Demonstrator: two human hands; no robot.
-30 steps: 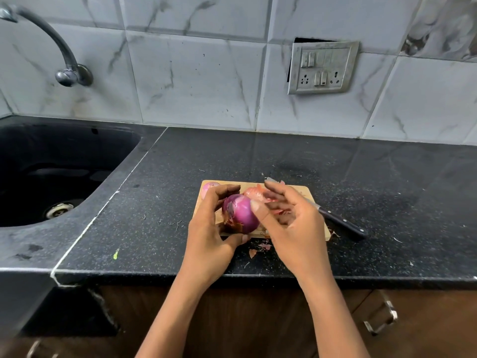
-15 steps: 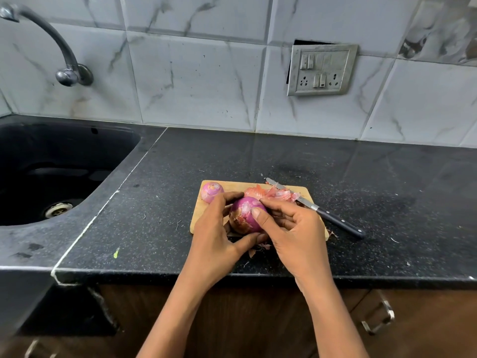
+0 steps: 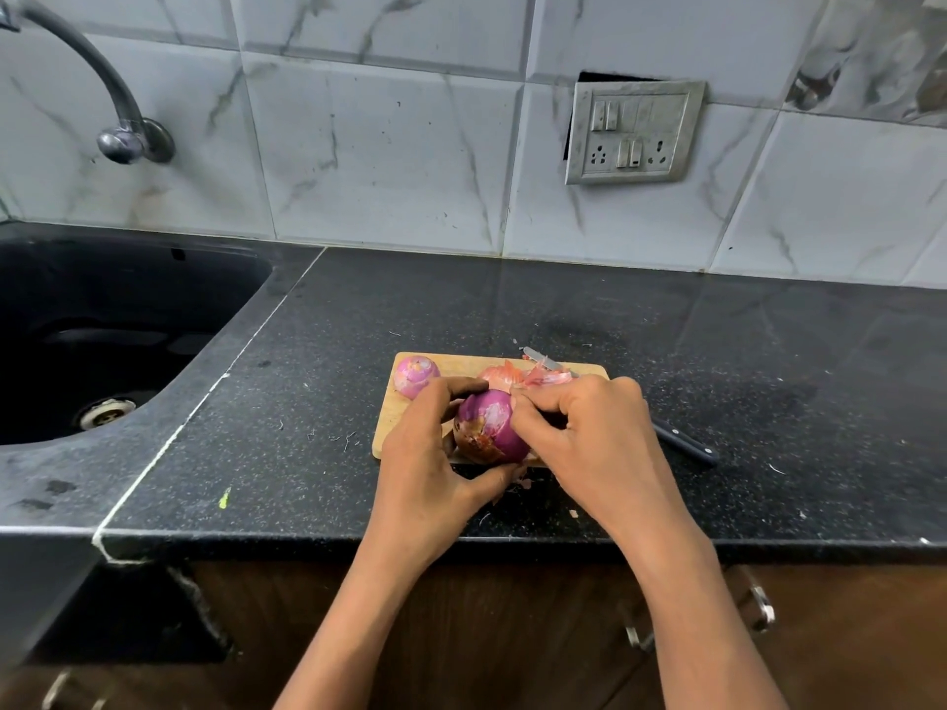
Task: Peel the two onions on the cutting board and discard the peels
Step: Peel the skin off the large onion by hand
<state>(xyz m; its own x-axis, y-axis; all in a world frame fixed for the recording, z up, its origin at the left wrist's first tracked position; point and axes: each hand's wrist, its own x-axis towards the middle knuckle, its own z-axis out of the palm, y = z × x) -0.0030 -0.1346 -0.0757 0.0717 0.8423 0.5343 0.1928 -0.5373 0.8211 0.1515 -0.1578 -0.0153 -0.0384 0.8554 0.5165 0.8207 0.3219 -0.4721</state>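
Purple round onion [image 3: 487,427], partly covered in papery brown skin, is gripped in the left hand [image 3: 425,453] over the near edge of the pale wooden cutting board [image 3: 393,427], which lies near the front edge of the black speckled stone table [image 3: 743,381]. The right hand [image 3: 599,443] has its fingers curled against the onion's upper right side, pinching at the skin. A smaller purple onion [image 3: 416,375] rests at the board's far left corner. Loose pinkish peels [image 3: 522,376] lie along the board's far edge, beside a black-handled knife [image 3: 684,444].
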